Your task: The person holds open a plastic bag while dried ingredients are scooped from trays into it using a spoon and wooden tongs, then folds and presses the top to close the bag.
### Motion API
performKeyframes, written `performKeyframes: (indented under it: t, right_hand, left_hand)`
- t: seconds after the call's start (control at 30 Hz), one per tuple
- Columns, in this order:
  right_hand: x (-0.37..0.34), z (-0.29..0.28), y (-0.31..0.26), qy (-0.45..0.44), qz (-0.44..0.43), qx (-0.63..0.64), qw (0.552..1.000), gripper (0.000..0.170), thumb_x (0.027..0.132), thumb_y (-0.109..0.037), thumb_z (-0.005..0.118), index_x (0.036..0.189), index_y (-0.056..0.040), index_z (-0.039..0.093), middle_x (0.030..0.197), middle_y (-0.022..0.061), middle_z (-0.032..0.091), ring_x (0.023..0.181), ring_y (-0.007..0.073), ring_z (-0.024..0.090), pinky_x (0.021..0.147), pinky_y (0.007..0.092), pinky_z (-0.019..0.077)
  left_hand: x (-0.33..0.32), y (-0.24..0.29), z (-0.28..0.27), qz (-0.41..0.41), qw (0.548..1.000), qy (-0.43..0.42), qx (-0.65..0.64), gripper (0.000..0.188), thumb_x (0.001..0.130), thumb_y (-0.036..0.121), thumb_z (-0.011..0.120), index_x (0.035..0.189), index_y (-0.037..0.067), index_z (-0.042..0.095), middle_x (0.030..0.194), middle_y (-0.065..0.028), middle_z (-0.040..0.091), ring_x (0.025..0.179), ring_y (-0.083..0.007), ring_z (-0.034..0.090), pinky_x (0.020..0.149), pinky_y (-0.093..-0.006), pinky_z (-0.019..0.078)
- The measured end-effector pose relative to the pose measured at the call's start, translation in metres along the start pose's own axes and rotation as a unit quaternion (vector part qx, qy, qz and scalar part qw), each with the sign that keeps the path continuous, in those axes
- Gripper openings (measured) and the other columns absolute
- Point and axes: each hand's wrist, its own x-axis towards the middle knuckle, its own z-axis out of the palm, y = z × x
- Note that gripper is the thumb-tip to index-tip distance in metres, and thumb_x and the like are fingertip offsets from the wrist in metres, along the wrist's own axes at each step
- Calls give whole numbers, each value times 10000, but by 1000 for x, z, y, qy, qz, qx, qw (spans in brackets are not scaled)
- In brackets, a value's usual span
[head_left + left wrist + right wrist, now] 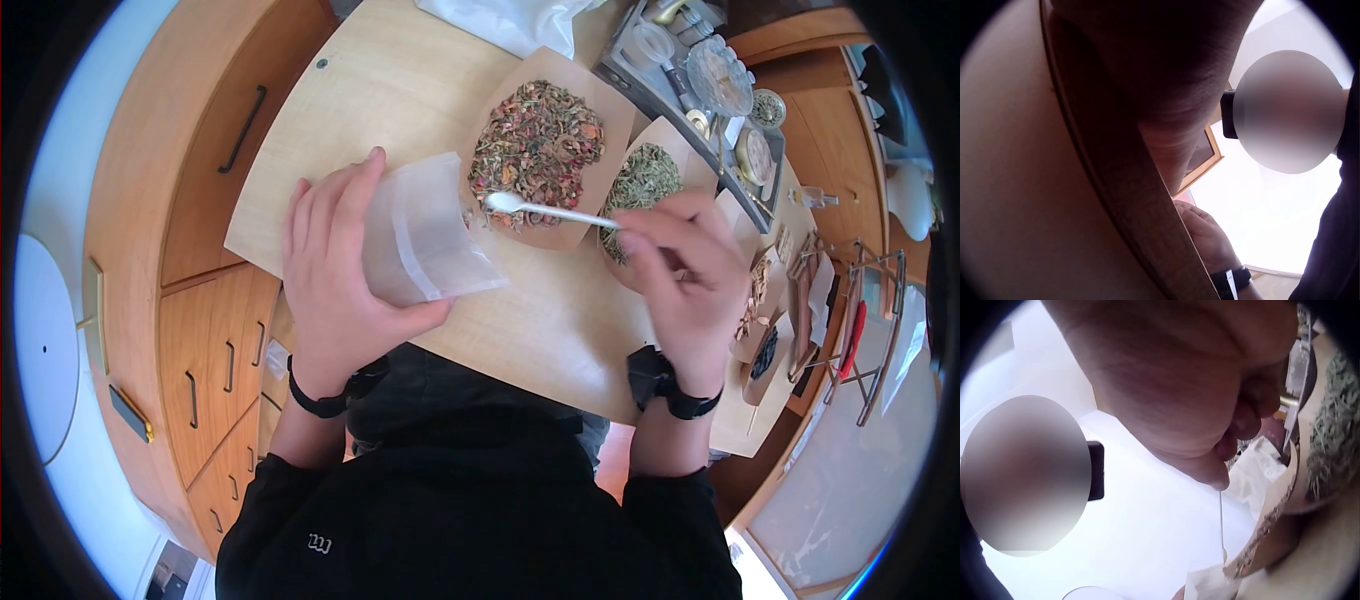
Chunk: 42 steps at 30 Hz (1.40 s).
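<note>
My left hand [335,260] grips a translucent pouch [420,235], thumb along its lower edge and fingers behind its left side, the pouch's mouth facing right. My right hand [695,275] pinches the handle of a small white spoon [565,213] between thumb and fingers. The spoon's bowl is over the near left edge of a paper tray [615,105] heaped with dried flowers and leaves [535,145], just right of the pouch. Under the spoon's handle is a second paper tray of dried green herb [650,175]. In the right wrist view the spoon [1221,525] hangs below my fingertips.
A grey tray [640,85] of glass dishes and jars stands at the back right. Smaller paper trays, one with dark pieces [765,352], line the right side near a metal rack [855,320]. A white plastic bag [500,22] lies at the far edge. Wooden drawers [215,370] stand left.
</note>
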Motion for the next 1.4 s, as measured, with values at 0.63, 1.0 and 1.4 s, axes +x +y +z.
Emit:
performKeyframes:
  t: [0.63, 1.0, 1.4]
  right_hand:
    - [5, 10, 0, -24, 158, 93, 983, 176, 1015, -15, 807, 1179, -29, 868, 1006, 34, 703, 753, 80, 635, 668, 258, 481]
    - [-4, 10, -7, -45, 109, 58, 991, 175, 996, -10, 827, 1162, -42, 873, 999, 20, 703, 815, 55, 636, 681, 262, 477]
    - [14, 9, 19, 118, 57, -132, 982, 165, 994, -27, 820, 1150, -42, 869, 983, 83, 707, 822, 191, 654, 725, 342, 502]
  left_hand:
    - [-1, -1, -3, -1, 1000, -18, 14, 1186, 576, 330, 953, 1647, 60, 520, 1447, -167, 692, 1371, -423, 631, 1296, -647, 357]
    - [0, -1, -2, 0, 1000, 8, -7, 1207, 588, 313, 958, 1669, 61, 483, 1440, -139, 699, 1345, -413, 642, 1271, -637, 381]
    - [-1, 0, 0, 7, 1000, 15, -3, 1185, 601, 315, 959, 1660, 59, 492, 1434, -145, 703, 1343, -410, 645, 1263, -629, 395]
